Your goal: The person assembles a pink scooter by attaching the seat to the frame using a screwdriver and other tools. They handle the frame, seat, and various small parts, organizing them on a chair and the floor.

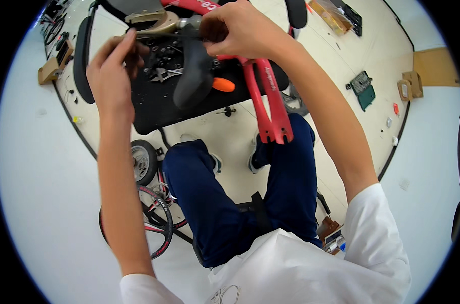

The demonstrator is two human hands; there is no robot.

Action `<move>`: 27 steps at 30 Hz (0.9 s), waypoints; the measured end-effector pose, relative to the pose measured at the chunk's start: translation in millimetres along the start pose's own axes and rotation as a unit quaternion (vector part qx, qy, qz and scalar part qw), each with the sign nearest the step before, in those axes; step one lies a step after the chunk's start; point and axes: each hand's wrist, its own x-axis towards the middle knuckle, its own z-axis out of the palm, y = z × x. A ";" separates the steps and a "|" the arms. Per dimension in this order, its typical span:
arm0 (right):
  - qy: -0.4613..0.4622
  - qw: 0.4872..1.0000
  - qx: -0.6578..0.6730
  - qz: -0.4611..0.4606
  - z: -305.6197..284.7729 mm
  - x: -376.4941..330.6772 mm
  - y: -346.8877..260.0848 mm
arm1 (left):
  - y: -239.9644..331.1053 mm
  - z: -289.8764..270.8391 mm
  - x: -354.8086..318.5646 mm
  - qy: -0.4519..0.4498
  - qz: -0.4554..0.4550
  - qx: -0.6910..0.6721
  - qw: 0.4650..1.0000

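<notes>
My left hand (113, 66) is raised over the left side of a black chair seat, thumb and fingers pinched together. Opposite it, my right hand (240, 31) is curled with its fingertips closed. A thin dark strip (182, 36) runs between the two hands; its kind and ends are unclear. Just behind it are a bronze-coloured metal part (164, 24) and a grey rounded piece (190, 23). Below it a black bicycle saddle (193, 76) stands tilted over the seat. A red bicycle frame (270, 101) lies under my right forearm, its forked end pointing at my knee.
The chair seat (154, 111) carries small metal parts (164, 55) and an orange handle (223, 84). Black armrests (83, 61) flank it. Wheels (144, 161) and other bicycle parts lie at lower left. A green tool case (364, 93) and cardboard boxes (412, 85) are on the right floor.
</notes>
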 end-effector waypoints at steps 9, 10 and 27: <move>-0.151 0.947 -0.253 -0.129 78.7 59.0 -31.0 | -70.1 -77.0 -78.8 0.289 -0.121 -0.261 0.913; -0.189 0.943 -0.249 -0.115 97.1 63.6 -20.9 | -97.2 -93.8 -81.8 0.289 -0.139 -0.247 0.914; -0.012 0.993 -0.085 0.079 10.0 -7.9 2.0 | -153.8 -67.9 -71.7 0.224 -0.045 0.386 0.894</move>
